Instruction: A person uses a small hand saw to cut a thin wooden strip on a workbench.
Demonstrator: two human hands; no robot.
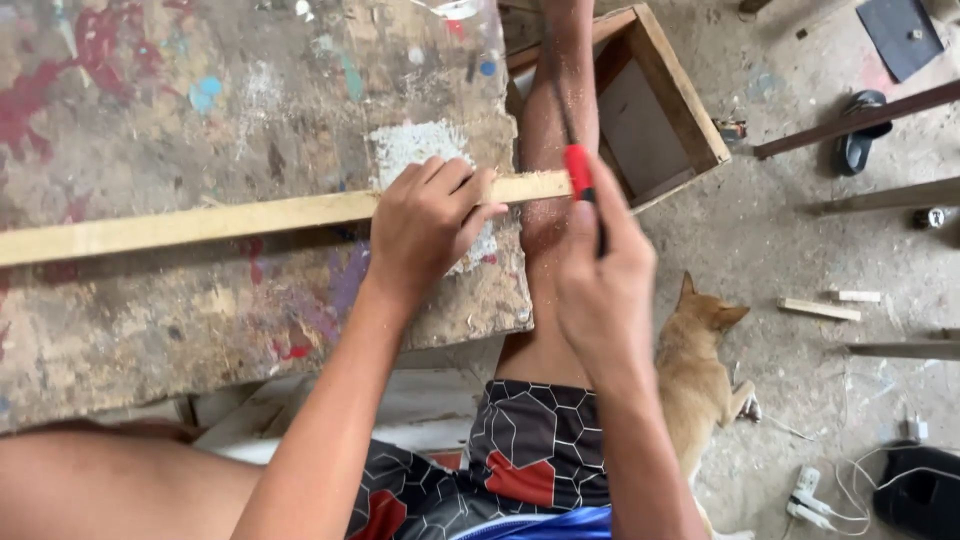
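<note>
A long pale wooden strip lies across a paint-stained workbench, its right end just past the bench's edge. My left hand presses down on the strip near that end, fingers curled over it. My right hand grips a tool with a red handle and a dark shaft, held upright against the strip's right end. My bare leg stretches forward under the tool, dusted with sawdust.
A wooden box frame stands on the floor beyond my leg. A tan cat lies right of my thigh. Wood offcuts, long bars, a sandal and a white power strip with cables litter the concrete floor.
</note>
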